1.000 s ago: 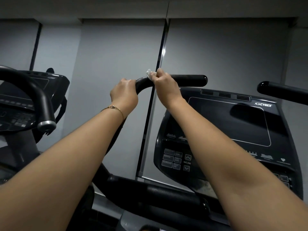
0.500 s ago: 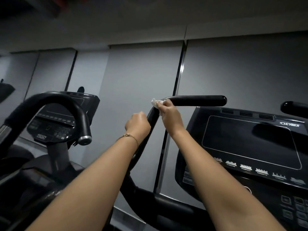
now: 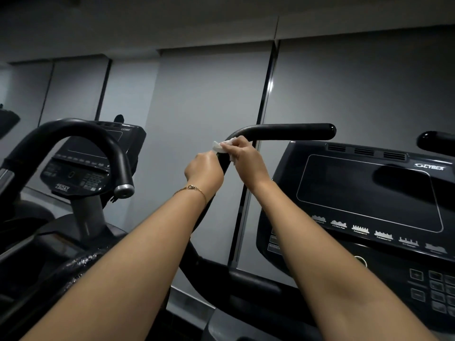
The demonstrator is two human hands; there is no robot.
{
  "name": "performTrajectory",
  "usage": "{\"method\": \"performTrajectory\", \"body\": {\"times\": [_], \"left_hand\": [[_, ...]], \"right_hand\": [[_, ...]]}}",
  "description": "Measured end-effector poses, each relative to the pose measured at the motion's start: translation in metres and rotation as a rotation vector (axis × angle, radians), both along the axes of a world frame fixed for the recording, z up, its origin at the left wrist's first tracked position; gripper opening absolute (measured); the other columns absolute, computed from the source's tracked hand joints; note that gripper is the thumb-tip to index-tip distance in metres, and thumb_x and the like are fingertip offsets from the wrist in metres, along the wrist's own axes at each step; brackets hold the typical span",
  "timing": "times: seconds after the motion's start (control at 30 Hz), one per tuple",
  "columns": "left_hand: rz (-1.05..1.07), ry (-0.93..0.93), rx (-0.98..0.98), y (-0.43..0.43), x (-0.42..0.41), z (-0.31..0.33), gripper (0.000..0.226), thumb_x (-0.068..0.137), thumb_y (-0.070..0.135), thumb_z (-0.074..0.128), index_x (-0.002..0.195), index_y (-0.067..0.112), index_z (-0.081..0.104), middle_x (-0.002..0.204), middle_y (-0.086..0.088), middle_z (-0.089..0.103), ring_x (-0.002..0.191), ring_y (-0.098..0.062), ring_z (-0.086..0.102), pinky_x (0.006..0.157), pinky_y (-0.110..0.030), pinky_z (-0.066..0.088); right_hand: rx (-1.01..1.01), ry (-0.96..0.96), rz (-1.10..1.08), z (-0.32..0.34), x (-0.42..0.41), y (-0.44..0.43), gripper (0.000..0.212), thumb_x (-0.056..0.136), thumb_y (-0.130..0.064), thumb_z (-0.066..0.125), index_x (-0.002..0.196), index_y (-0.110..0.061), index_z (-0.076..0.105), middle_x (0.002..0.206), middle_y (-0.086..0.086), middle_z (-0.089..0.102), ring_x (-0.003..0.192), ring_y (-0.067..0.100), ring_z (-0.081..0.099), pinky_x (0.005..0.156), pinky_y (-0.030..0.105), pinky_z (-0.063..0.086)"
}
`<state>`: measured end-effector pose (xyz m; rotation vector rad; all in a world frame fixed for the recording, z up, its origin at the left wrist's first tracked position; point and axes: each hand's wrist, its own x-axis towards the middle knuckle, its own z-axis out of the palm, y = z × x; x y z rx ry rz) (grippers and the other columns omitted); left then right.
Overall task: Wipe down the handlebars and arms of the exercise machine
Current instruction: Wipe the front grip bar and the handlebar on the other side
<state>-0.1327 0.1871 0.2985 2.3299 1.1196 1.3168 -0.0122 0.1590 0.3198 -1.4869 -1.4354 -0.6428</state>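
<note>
Both hands meet at the bend of the black handlebar (image 3: 283, 131), a little above the centre of the view, where the bar turns from its horizontal top section down into the sloping arm. The right hand (image 3: 248, 159) is clenched around the bar at that bend, its grip pressing a small white wipe (image 3: 219, 146) against the black surface; a corner of the wipe pokes out at 10 o'clock from the knuckles. The left hand (image 3: 204, 172) sits just below and at 8 o'clock from the right, its grip closed around the sloping part of the same bar, touching the lower edge of the wipe. A thin gold bracelet (image 3: 194, 189) circles the left wrist. At 3 o'clock from the hands stands the dark console (image 3: 369, 193) with its blank screen and a Cybex logo near the upper right corner. Far off at 9 o'clock a neighbouring machine (image 3: 81, 166) shows a curved black bar with a silver end cap (image 3: 124, 189) and a console marked 750AT.
</note>
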Motion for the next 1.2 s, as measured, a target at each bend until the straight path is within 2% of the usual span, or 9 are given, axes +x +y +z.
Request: {"method": "performTrajectory", "body": {"times": [0.07,0.17,0.27,0.37,0.5,0.73,0.97,1.1,1.2], "left_hand": [[0.001,-0.001,0.003,0.001,0.001,0.0,0.016,0.094,0.011,0.053,0.109,0.007,0.058,0.111,-0.012,0.061,0.102,-0.028,0.059,0.067,-0.03,0.04],[0.009,-0.019,0.002,0.003,0.002,0.0,0.018,0.093,0.012,0.055,0.11,0.007,0.059,0.112,-0.013,0.062,0.104,-0.03,0.06,0.068,-0.031,0.041],[0.015,-0.025,0.012,0.003,0.004,-0.002,0.02,0.094,0.011,0.054,0.113,0.006,0.057,0.114,-0.013,0.06,0.106,-0.03,0.059,0.069,-0.031,0.041],[0.0,-0.062,0.018,0.007,0.004,-0.004,0.022,0.094,0.011,0.054,0.114,0.008,0.058,0.113,-0.013,0.061,0.104,-0.03,0.059,0.067,-0.031,0.04],[-0.053,-0.128,-0.021,0.011,0.001,-0.005,0.021,0.093,0.014,0.055,0.112,0.009,0.06,0.108,-0.011,0.062,0.096,-0.027,0.058,0.066,-0.029,0.038],[-0.092,-0.131,-0.076,0.01,-0.003,-0.006,0.029,0.09,0.014,0.059,0.119,0.009,0.057,0.116,-0.011,0.061,0.106,-0.028,0.058,0.072,-0.03,0.042],[-0.097,-0.128,-0.078,0.001,-0.005,-0.007,0.018,0.095,0.016,0.052,0.109,0.008,0.06,0.11,-0.01,0.061,0.103,-0.027,0.059,0.069,-0.03,0.039],[-0.073,-0.066,-0.028,-0.002,-0.009,-0.01,0.016,0.092,0.012,0.056,0.107,0.008,0.059,0.109,-0.01,0.061,0.095,-0.026,0.057,0.067,-0.028,0.037],[-0.052,0.011,0.001,-0.007,-0.014,-0.015,0.017,0.091,0.011,0.057,0.108,0.007,0.057,0.111,-0.01,0.061,0.096,-0.027,0.057,0.068,-0.028,0.037]], "right_hand": [[0.013,0.154,0.075,0.01,-0.002,-0.001,0.023,0.088,-0.033,0.057,0.094,-0.012,0.065,0.084,-0.015,0.061,0.081,0.009,0.056,0.082,0.033,0.045],[-0.011,0.183,0.115,0.005,-0.007,0.0,0.025,0.093,-0.011,0.046,0.11,-0.012,0.065,0.105,0.007,0.058,0.089,0.018,0.052,0.079,0.021,0.039],[-0.042,0.316,0.22,-0.003,-0.012,-0.007,0.02,0.09,-0.033,0.056,0.083,-0.015,0.061,0.087,-0.004,0.063,0.073,0.009,0.053,0.074,0.028,0.04],[-0.039,0.356,0.227,0.012,-0.01,-0.009,0.025,0.086,-0.032,0.06,0.069,-0.018,0.051,0.075,-0.015,0.063,0.066,0.004,0.053,0.069,0.025,0.038],[-0.033,0.331,0.236,0.009,-0.01,-0.004,0.026,0.091,-0.029,0.057,0.089,-0.002,0.059,0.064,-0.024,0.058,0.064,-0.008,0.055,0.07,0.02,0.041],[-0.006,0.393,0.299,0.008,-0.013,-0.005,0.032,0.087,-0.02,0.062,0.094,0.011,0.056,0.067,-0.015,0.056,0.061,0.003,0.053,0.07,0.033,0.041],[-0.02,0.335,0.246,-0.024,-0.013,0.0,0.03,0.092,-0.027,0.056,0.099,0.002,0.061,0.069,-0.027,0.058,0.066,-0.007,0.054,0.071,0.023,0.044],[-0.032,0.335,0.186,-0.007,-0.012,-0.003,0.03,0.088,-0.033,0.059,0.094,-0.005,0.064,0.063,-0.025,0.056,0.066,0.003,0.052,0.075,0.037,0.045],[-0.027,0.401,0.228,-0.018,-0.019,-0.005,0.03,0.09,-0.037,0.056,0.094,-0.008,0.063,0.071,-0.024,0.059,0.076,0.004,0.057,0.081,0.034,0.046]]}}
